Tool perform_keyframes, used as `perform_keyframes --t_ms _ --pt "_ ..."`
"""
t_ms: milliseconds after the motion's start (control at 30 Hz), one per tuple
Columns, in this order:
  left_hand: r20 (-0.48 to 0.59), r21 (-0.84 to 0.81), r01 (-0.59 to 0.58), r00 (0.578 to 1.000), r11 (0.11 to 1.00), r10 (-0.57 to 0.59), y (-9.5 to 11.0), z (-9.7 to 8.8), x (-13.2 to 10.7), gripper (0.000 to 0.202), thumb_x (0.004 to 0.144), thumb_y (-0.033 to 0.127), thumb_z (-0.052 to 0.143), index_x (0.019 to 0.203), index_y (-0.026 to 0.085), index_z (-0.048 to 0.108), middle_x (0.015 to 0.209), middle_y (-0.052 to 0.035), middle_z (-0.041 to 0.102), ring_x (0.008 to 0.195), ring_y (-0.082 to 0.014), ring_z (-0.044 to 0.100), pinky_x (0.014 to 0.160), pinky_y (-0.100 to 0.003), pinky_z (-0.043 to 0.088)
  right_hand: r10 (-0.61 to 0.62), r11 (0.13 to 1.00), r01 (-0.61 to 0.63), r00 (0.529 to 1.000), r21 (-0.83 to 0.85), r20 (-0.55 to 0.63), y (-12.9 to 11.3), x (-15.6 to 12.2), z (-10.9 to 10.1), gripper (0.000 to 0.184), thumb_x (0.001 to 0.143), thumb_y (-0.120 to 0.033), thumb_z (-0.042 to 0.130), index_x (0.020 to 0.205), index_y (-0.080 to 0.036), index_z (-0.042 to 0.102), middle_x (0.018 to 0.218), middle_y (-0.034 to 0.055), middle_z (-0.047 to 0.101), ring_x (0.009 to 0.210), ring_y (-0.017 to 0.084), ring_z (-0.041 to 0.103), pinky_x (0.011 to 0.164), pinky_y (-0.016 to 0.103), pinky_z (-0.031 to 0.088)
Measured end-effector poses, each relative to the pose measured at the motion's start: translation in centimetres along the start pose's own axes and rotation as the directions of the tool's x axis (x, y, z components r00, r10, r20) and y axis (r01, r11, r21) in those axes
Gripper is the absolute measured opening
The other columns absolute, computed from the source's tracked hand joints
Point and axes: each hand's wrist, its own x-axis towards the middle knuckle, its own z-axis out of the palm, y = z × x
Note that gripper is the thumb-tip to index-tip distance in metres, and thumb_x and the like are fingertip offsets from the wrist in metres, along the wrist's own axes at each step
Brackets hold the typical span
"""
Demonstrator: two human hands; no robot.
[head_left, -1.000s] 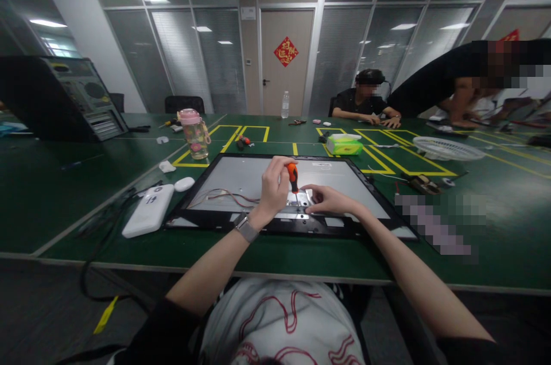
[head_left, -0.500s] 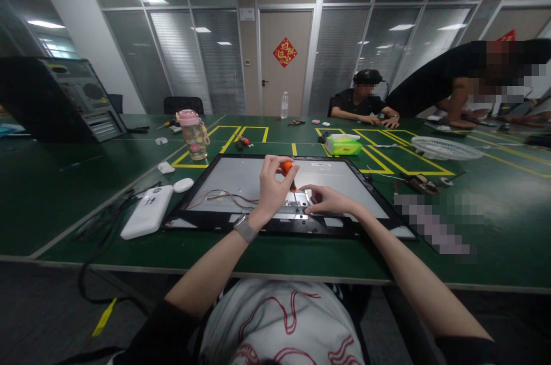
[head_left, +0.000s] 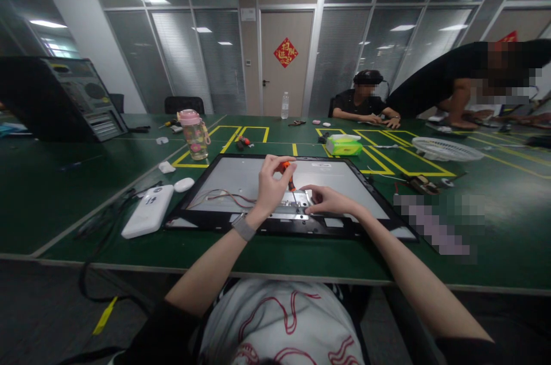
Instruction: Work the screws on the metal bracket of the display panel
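"The screwdriver (head_left: 291,185) had tipped further left?"
"Yes, gripped in the left hand (head_left: 271,186), above the panel's metal bracket (head_left: 303,198). Whether the right hand (head_left: 330,200) gripped anything, I couldn't tell."

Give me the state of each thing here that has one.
Left hand: closed on the screwdriver.
Screwdriver: tip down, tilted.
Right hand: curled, fingertips at the metal plate.
Panel: lying flat, grey side up.
Wires: trailing loosely across the panel.
Pink-lidded bottle: upright, lid on.
Clear bottle: upright, contents unclear.
White slab: lying flat.
Door: shut.
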Motion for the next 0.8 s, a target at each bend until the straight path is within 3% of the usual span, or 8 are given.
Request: perform_keyframes --t_ms 100,200,333,467,633,733,800 --pt "-0.026 0.007 0.005 1.0 1.0 -0.005 0.0 -0.2 0.2 0.018 0.086 0.026 0.057 0.095 0.02 0.071 0.096 -0.0052 0.055 0.093 -0.0148 0.057 0.081 -0.026 0.048 0.006 1.0 -0.006 1.0 0.001 0.003 -0.2 -0.1 0.0 0.074 0.067 -0.05 0.074 0.128 -0.016 0.051 0.063 -0.0061 0.047 0.061 0.012 0.046 0.056 0.023 0.034" --pt "0.014 -0.08 0.019 1.0 0.997 -0.018 -0.2 -0.2 0.3 0.027 0.09 0.019 0.046 0.102 0.021 0.07 0.107 -0.0064 0.06 0.102 -0.016 0.057 0.09 -0.03 0.047 0.009 1.0 -0.009 1.0 -0.005 0.001 -0.2 -0.1 0.0 0.073 0.066 -0.049 0.074 0.128 -0.016 0.051 0.063 -0.0062 0.046 0.06 0.012 0.045 0.055 0.023 0.033" --pt "0.059 -0.262 0.13 0.991 0.956 -0.119 -0.7 0.0 0.3 0.025 0.088 0.021 0.05 0.104 0.019 0.069 0.098 -0.006 0.066 0.088 -0.0145 0.062 0.082 -0.028 0.049 0.01 1.0 -0.01 1.0 -0.01 0.002 -0.1 0.0 0.0 0.074 0.066 -0.05 0.074 0.128 -0.016 0.051 0.063 -0.0061 0.046 0.06 0.012 0.046 0.055 0.023 0.033" --pt "0.012 -0.247 0.153 0.988 0.957 -0.155 -1.4 0.2 0.2 0.017 0.08 0.028 0.064 0.093 0.019 0.071 0.092 -0.0047 0.067 0.078 -0.0125 0.061 0.072 -0.025 0.049 0.006 1.0 -0.006 1.0 -0.014 0.009 0.0 0.0 -0.1 0.073 0.067 -0.05 0.074 0.128 -0.016 0.051 0.066 -0.0051 0.049 0.062 0.012 0.048 0.056 0.023 0.035" --pt "0.017 -0.337 0.141 0.99 0.931 -0.143 -1.9 0.3 0.3 0.025 0.087 0.024 0.05 0.101 0.019 0.071 0.11 -0.008 0.067 0.099 -0.0168 0.061 0.088 -0.03 0.048 0.003 1.0 -0.003 1.0 -0.008 0.01 0.0 0.0 -0.1 0.074 0.066 -0.05 0.074 0.128 -0.016 0.051 0.064 -0.0059 0.047 0.06 0.012 0.046 0.056 0.024 0.034" --pt "0.059 -0.415 0.192 0.981 0.889 -0.185 -1.6 0.4 0.2 0.028 0.088 0.025 0.049 0.107 0.017 0.068 0.107 -0.0093 0.068 0.093 -0.0173 0.064 0.086 -0.032 0.05 0.008 1.0 -0.008 1.0 -0.009 0.006 0.0 0.0 -0.1 0.074 0.066 -0.049 0.074 0.128 -0.015 0.051 0.063 -0.0061 0.046 0.06 0.012 0.045 0.056 0.023 0.034" --pt "0.038 -0.377 0.193 0.981 0.906 -0.193 -1.2 0.4 0.2 0.026 0.084 0.026 0.057 0.105 0.017 0.068 0.1 -0.0084 0.069 0.088 -0.0163 0.065 0.082 -0.03 0.051 0.011 1.0 -0.011 1.0 -0.007 0.006 -0.1 0.0 -0.1 0.074 0.066 -0.049 0.074 0.128 -0.015 0.051 0.065 -0.0058 0.047 0.061 0.012 0.046 0.056 0.023 0.034"
